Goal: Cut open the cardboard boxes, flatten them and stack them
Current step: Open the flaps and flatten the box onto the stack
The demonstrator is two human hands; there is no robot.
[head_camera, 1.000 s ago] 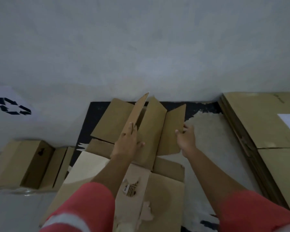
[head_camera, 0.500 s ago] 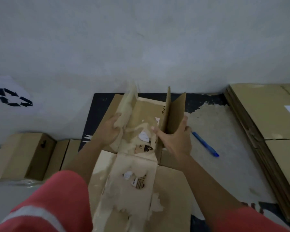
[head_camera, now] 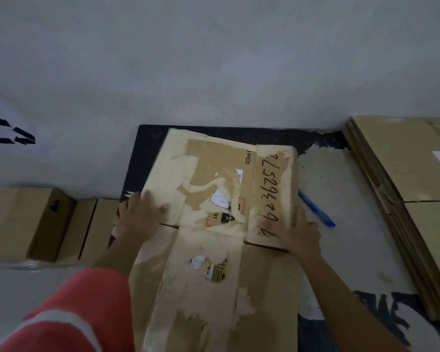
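Shows two hands, left hand (head_camera: 137, 219) and right hand (head_camera: 300, 235); one flattened box (head_camera: 208, 295); one stack of flat cardboard (head_camera: 404, 174), sheets uncountable; at least two uncut boxes (head_camera: 23, 224); one blue pen-shaped tool (head_camera: 315, 209); one recycling symbol (head_camera: 8, 133).

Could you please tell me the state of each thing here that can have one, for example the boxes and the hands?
flattened box: opened out, lying flat on the floor.
left hand: fingers spread, presses the left panel.
right hand: fingers straight, presses the right panel.
blue pen: lies on the floor, untouched.
cardboard stack: flat sheets, piled at the right.
small boxes: not flattened, at the left.
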